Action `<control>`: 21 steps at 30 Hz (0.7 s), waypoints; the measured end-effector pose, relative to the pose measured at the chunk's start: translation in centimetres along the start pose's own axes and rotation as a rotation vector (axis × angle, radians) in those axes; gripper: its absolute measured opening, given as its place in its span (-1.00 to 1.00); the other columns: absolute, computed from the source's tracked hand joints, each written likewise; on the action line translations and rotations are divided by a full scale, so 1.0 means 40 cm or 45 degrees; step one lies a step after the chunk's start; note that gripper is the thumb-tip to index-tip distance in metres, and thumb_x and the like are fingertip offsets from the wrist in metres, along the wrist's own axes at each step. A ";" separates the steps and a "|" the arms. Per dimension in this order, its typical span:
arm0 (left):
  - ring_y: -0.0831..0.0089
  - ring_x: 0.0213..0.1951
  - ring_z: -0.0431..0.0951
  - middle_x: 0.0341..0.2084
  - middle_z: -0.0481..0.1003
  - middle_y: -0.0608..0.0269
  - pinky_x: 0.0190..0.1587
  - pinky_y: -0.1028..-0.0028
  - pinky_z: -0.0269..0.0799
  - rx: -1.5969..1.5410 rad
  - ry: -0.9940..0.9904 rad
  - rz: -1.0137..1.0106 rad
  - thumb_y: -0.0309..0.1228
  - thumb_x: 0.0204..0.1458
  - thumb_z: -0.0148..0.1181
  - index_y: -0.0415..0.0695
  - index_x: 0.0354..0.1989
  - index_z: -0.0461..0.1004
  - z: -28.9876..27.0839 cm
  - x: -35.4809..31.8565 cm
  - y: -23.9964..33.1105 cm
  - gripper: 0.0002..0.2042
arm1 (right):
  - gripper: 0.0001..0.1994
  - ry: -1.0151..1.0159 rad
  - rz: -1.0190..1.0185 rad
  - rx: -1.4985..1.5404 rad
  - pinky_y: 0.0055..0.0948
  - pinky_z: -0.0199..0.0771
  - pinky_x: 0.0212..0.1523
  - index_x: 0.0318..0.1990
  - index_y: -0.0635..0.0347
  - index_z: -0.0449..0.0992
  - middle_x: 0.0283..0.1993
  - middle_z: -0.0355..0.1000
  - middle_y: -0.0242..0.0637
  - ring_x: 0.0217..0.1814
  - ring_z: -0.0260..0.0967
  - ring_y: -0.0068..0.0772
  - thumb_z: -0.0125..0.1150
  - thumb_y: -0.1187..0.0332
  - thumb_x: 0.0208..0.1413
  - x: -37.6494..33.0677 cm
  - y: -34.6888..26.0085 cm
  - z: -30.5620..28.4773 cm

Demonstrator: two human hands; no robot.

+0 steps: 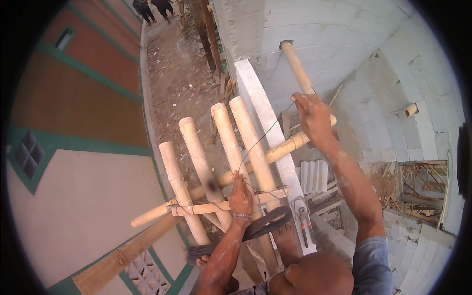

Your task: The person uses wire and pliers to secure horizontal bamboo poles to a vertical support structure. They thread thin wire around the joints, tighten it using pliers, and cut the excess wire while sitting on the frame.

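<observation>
A thin dark wire (263, 136) runs up from my left hand (240, 199) to my right hand (313, 115). Fingers pinched, my right hand holds its upper end out over the white block wall's edge. My left hand is closed on the lower part, against a split bamboo strip (206, 207) lying across several upright-looking bamboo poles (188, 152). Dark wire winds around the strip where it crosses them. Beneath them passes a long bamboo pole (287, 145). A bent bundle of dark wire strands (268, 222) lies below my left wrist.
Pincers (304, 223) rest on the narrow white wall top (253, 86), beside my bare foot (286, 241). A bamboo pole (297, 64) sticks out of the block wall. Rubble ground (169, 78) lies far below, along a painted building (93, 187). Two people stand at the far left.
</observation>
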State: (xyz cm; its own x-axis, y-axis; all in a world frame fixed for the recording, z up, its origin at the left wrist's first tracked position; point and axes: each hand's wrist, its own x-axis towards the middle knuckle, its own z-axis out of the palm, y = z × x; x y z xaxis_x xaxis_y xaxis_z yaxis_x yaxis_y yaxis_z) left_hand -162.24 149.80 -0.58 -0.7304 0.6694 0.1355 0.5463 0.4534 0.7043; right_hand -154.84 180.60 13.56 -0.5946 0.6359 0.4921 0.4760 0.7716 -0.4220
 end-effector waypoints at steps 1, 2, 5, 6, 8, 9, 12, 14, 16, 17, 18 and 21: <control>-0.15 0.17 0.55 0.25 0.44 -0.27 0.13 0.08 0.60 0.017 0.019 0.003 -0.62 0.24 0.09 -0.30 0.13 0.46 -0.004 0.001 -0.005 -0.71 | -0.81 -0.048 0.174 0.211 -0.16 0.54 -0.28 -0.05 0.21 0.68 -0.37 0.56 0.01 -0.36 0.52 0.04 0.23 0.38 0.28 -0.008 -0.067 0.004; -0.14 0.15 0.57 0.24 0.46 -0.26 0.11 0.08 0.61 0.034 0.036 0.005 -0.61 0.25 0.09 -0.29 0.13 0.46 -0.008 -0.001 -0.009 -0.72 | -0.81 -0.145 0.270 0.342 -0.16 0.51 -0.31 -0.08 0.25 0.68 -0.43 0.52 0.06 -0.42 0.50 0.06 0.22 0.37 0.30 -0.014 -0.121 0.008; -0.14 0.08 0.61 0.20 0.49 -0.23 0.05 0.09 0.63 0.035 0.088 0.023 -0.60 0.26 0.10 -0.25 0.11 0.48 0.002 -0.001 -0.001 -0.73 | -0.79 -0.219 0.331 0.727 -0.17 0.45 -0.38 -0.10 0.30 0.68 -0.53 0.44 0.11 -0.52 0.46 0.08 0.18 0.37 0.34 -0.060 -0.195 0.053; -0.13 0.08 0.61 0.20 0.50 -0.22 0.05 0.09 0.63 0.039 0.092 0.023 -0.59 0.26 0.10 -0.25 0.11 0.48 0.002 0.000 0.001 -0.74 | -0.76 -0.245 0.357 0.744 -0.24 0.42 -0.39 -0.09 0.32 0.67 -0.55 0.40 0.00 -0.51 0.41 -0.14 0.19 0.32 0.37 -0.071 -0.212 0.070; -0.12 0.07 0.62 0.20 0.50 -0.20 0.04 0.10 0.64 0.051 0.100 0.020 -0.59 0.26 0.11 -0.24 0.10 0.49 -0.003 0.001 -0.003 -0.74 | -0.69 -0.301 0.409 0.778 -0.40 0.37 -0.41 -0.09 0.36 0.65 -0.58 0.33 -0.21 -0.50 0.31 -0.58 0.20 0.23 0.42 -0.088 -0.244 0.101; -0.11 0.08 0.62 0.20 0.51 -0.19 0.04 0.10 0.64 0.040 0.088 -0.010 -0.59 0.26 0.10 -0.24 0.11 0.49 -0.004 0.005 0.005 -0.74 | -0.70 -0.361 0.432 0.693 -0.38 0.37 -0.42 -0.13 0.37 0.65 -0.57 0.34 -0.20 -0.51 0.29 -0.57 0.20 0.24 0.42 -0.083 -0.258 0.095; -0.07 0.09 0.62 0.20 0.51 -0.16 0.05 0.11 0.63 0.016 0.052 -0.081 -0.59 0.27 0.10 -0.25 0.12 0.49 -0.002 0.011 0.025 -0.73 | -0.72 -0.338 0.421 0.673 -0.32 0.40 -0.41 -0.19 0.37 0.65 -0.53 0.41 -0.09 -0.53 0.37 -0.42 0.23 0.26 0.39 -0.106 -0.233 0.166; -0.05 0.09 0.62 0.19 0.52 -0.14 0.07 0.13 0.63 0.028 0.036 -0.110 -0.59 0.28 0.09 -0.25 0.12 0.49 -0.006 0.009 0.028 -0.74 | -0.73 -0.196 0.310 0.588 -0.27 0.41 -0.41 -0.22 0.37 0.65 -0.51 0.44 -0.05 -0.53 0.40 -0.29 0.28 0.27 0.35 -0.104 -0.212 0.208; -0.04 0.11 0.61 0.19 0.52 -0.14 0.08 0.14 0.62 -0.017 0.049 -0.133 -0.58 0.29 0.09 -0.26 0.12 0.49 -0.003 0.006 0.016 -0.74 | -0.75 -0.109 0.234 0.499 -0.23 0.41 -0.41 -0.25 0.36 0.66 -0.49 0.47 -0.01 -0.52 0.43 -0.17 0.31 0.29 0.32 -0.086 -0.199 0.228; -0.03 0.12 0.61 0.19 0.52 -0.15 0.09 0.15 0.62 -0.040 0.054 -0.142 -0.58 0.29 0.09 -0.26 0.12 0.50 -0.001 0.005 0.012 -0.74 | -0.76 -0.093 0.218 0.450 -0.21 0.41 -0.40 -0.25 0.36 0.66 -0.48 0.48 0.00 -0.51 0.44 -0.12 0.32 0.29 0.31 -0.079 -0.187 0.232; -0.03 0.13 0.61 0.19 0.52 -0.15 0.10 0.15 0.62 -0.042 0.060 -0.142 -0.58 0.29 0.08 -0.26 0.12 0.50 0.000 0.004 0.009 -0.74 | -0.76 -0.078 0.199 0.401 -0.19 0.41 -0.40 -0.26 0.36 0.66 -0.47 0.49 0.01 -0.50 0.45 -0.06 0.33 0.30 0.29 -0.074 -0.183 0.234; -0.03 0.14 0.59 0.19 0.52 -0.15 0.11 0.16 0.61 -0.042 0.065 -0.139 -0.58 0.30 0.07 -0.27 0.13 0.50 -0.002 0.001 0.007 -0.74 | -0.76 -0.242 0.269 0.544 -0.01 0.46 -0.31 -0.35 0.36 0.62 -0.42 0.48 0.10 -0.37 0.48 0.21 0.25 0.34 0.30 -0.076 -0.184 0.238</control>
State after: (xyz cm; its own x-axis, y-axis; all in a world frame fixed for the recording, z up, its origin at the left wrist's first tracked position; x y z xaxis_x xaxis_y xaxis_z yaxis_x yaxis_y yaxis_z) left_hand -162.17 149.90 -0.33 -0.8052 0.5859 0.0917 0.4493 0.5019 0.7390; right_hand -162.70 172.82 7.90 -0.6405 0.7322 0.2318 0.3147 0.5256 -0.7904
